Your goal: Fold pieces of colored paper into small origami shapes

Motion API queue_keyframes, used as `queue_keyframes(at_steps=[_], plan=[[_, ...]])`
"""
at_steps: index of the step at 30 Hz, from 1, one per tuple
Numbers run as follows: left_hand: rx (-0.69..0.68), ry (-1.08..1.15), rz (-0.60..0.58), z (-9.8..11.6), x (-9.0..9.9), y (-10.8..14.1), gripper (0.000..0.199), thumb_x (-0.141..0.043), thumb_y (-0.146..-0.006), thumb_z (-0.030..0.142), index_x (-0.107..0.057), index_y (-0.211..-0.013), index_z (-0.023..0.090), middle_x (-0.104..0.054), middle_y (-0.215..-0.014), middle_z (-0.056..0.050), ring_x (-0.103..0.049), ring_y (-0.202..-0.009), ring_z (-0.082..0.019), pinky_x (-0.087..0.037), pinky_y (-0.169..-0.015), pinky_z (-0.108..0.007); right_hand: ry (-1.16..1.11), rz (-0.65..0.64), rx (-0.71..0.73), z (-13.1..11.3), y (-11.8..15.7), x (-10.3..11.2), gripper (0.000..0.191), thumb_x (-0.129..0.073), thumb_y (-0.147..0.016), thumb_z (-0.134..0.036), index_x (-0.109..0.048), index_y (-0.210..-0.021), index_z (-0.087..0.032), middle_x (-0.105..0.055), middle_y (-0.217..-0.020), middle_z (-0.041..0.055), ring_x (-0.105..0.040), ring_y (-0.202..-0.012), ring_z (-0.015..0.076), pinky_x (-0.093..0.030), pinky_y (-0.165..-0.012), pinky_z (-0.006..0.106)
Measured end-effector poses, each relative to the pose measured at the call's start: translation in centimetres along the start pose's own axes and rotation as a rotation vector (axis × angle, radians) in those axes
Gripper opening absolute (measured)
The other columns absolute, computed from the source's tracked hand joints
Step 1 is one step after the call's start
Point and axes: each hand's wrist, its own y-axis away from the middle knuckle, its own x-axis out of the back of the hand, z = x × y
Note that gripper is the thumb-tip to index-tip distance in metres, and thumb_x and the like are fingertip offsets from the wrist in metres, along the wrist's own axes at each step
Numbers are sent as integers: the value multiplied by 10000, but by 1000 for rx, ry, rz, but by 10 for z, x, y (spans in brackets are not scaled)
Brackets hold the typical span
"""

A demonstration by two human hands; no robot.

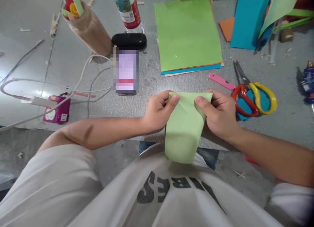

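– Pale green paper [183,132], isn't it? Where exactly is it?

– Held up between the two hands at the near edge of the table [149,72], its lower end bowing down toward the shirt [122,194]. Whether it touches the cloth, I can't tell.

– And the hands?

– Both closed on it. The left hand [159,111] pinches near one upper corner, the right hand [218,112] near the other, thumbs on the face, fingers tucked behind.

– How would you expect it to handle?

– Very light, I'd say, with just enough stiffness to hold that smooth curve. It should bend easily and crease if squeezed hard. I can't make out whether it's one layer or doubled over.

– Slippery?

– Probably not much; it looks matt. Dry thumbs ought to be enough.

– Best place to hold it?

– Those upper corners seem sensible: the top edge lies fairly straight between them. Gripping the rounded bottom would likely dent it.

– Anything close by?

– Scissors [255,91] just beyond the right hand, a pink cutter [221,81] beside them, and a stack of coloured sheets [187,34] farther back.
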Motion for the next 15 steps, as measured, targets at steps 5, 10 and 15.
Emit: queue_keyframes(at_steps=[5, 10, 15], plan=[[-39, 3, -11, 0, 0, -3, 778, -832, -1060, 983, -711, -888, 234, -593, -718, 23, -476, -626, -118, -376, -543, -269, -10, -1, 3, -2, 2, -3, 804, -1073, -826, -950, -611, -695, -306, -519, -651, -10, -398, -591, 163, -360, -502, 369], [-41, -36, 7, 0, 1, -2, 765, -805, -1100, 956, -666, -854, 245, -581, -718, 18, -492, -650, -138, -404, -571, -291, 17, -8, -10, -2, 2, -2, 797, -1045, -843, -975, -631, -706, -307, -541, -667, 2, -442, -617, 179, -383, -526, 378], [-59, -78, 33, -3, 2, -2, 774, -786, -1122, 942, -616, -820, 251, -559, -713, 17, -465, -668, -146, -380, -582, -306, 45, 7, 18, -1, -2, 0, 756, -1011, -881, -979, -688, -721, -315, -557, -683, 15, -441, -632, 192, -387, -548, 399]])
